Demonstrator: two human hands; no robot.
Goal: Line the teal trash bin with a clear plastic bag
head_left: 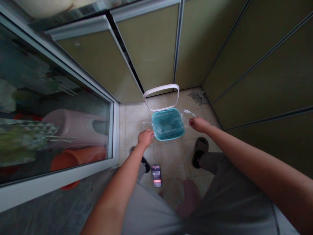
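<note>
I am standing over a teal bin [168, 139], which is sitting on the tiled floor [168, 158] in the middle of the scene, between my two hands and beyond my feet. A clear plastic bag [189, 113] is lying across its mouth and sagging inside, with thin wisps sticking out past the left and right sides. A white frame [161, 87] is standing up at the bin's far edge, leaning toward the panels.

My left hand [145, 138] is resting at the bin's near left corner, just beside the rim. Its fingers are bending inward, the gap between them looking narrow; whether they are gripping the plastic, I cannot tell. My right hand [198, 124] is hanging on the right, apart from the bin and just beside the bag's right wisp. Its fingers are folding into a loose fist, though I am not making out what, if anything, they are pinching.

My left slipper [146, 164] and right slipper [201, 150] are pointing toward the bin from the near side. A small blurred-out object [156, 176] is lying near my left foot. A grey cloth [197, 97] is lying crumpled in the far right corner. Greenish panels [146, 49] are lining the far and right sides. On the left, a glass door [113, 130] is standing, and through it a pink tub [67, 127] and an orange tub [78, 158] are showing.
</note>
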